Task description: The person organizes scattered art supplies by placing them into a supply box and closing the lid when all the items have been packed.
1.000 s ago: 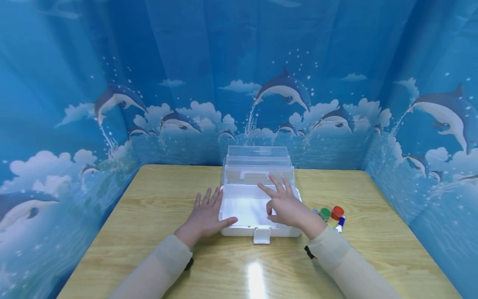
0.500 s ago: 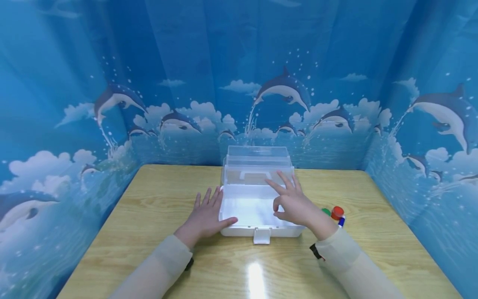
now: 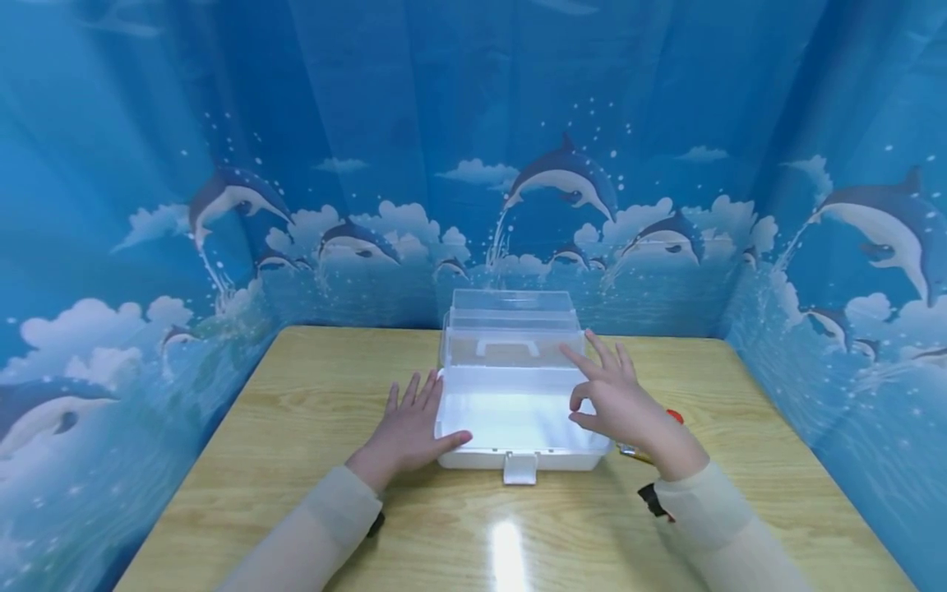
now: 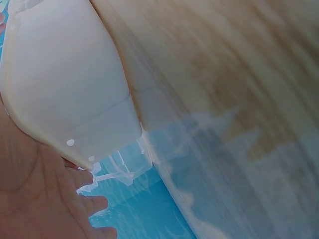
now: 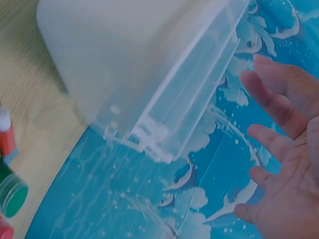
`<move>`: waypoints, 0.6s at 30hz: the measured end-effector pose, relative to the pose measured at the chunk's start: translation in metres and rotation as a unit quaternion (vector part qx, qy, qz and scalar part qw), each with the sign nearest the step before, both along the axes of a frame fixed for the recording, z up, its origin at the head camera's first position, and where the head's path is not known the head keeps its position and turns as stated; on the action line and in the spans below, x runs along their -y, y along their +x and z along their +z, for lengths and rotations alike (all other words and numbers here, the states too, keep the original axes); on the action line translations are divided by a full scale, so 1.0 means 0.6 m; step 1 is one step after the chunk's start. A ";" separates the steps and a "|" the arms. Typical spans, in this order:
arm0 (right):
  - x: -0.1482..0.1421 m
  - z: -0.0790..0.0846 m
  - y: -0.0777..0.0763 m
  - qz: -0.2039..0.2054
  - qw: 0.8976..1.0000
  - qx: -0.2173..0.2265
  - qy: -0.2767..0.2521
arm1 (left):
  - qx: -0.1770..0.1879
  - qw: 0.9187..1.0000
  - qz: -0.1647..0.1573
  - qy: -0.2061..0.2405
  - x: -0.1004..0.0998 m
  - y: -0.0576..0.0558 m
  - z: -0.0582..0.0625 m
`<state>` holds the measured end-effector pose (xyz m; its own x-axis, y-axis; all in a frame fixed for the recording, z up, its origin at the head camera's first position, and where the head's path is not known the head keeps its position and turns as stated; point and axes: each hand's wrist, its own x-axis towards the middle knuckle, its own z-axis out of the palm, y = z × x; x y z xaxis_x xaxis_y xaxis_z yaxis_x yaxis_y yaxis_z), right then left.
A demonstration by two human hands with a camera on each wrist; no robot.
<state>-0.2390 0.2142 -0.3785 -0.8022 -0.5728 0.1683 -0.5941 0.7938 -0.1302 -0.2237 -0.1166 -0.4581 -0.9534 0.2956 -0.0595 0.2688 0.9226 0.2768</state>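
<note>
A white plastic storage box (image 3: 491,460) stands on the table with its clear lid (image 3: 510,302) raised at the back. Its front latch (image 3: 520,470) hangs down. My left hand (image 3: 405,432) rests on the box's left rim, fingers straight and thumb over the front corner. Above the right side of the box hovers my right hand (image 3: 625,411). Its thumb and index finger curve towards each other with nothing held between them, while the other fingers spread out. In the right wrist view, that hand (image 5: 294,154) is apart from the box (image 5: 114,55).
Right of the box, partly hidden by the right arm, lie a red-capped jar (image 3: 675,416) and a thin item with a silver part (image 3: 632,452). The right wrist view shows a green-capped jar (image 5: 15,196) and a red tube (image 5: 7,139). A dolphin-print curtain (image 3: 473,164) surrounds the table (image 3: 333,370).
My right hand has moved rightwards from over the middle of the box to its right side, hiding more of the small items there. My left hand has stayed in place.
</note>
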 end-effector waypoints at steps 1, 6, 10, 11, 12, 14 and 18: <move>-0.004 0.001 0.000 -0.003 1.000 -0.001 0.001 | 0.000 1.000 0.000 0.000 0.000 0.000 0.000; -0.026 0.004 0.001 -0.017 1.000 0.001 -0.007 | 0.002 1.000 0.001 -0.003 0.000 -0.001 -0.002; -0.043 0.007 0.001 -0.030 0.999 -0.003 -0.013 | 0.006 1.000 0.003 -0.001 -0.002 -0.003 -0.003; -0.047 0.008 0.001 -0.032 0.999 -0.005 -0.012 | 0.004 1.000 0.003 0.001 -0.001 -0.003 -0.004; -0.050 0.008 0.000 -0.034 0.999 -0.005 -0.012 | 0.005 1.000 0.004 0.002 -0.001 -0.003 -0.004; -0.056 0.009 0.000 -0.038 0.999 -0.005 -0.012 | 0.008 1.000 0.005 0.000 -0.001 -0.004 -0.003; -0.070 0.007 -0.001 -0.046 0.999 -0.011 -0.015 | 0.007 1.000 0.006 -0.004 0.000 -0.006 -0.004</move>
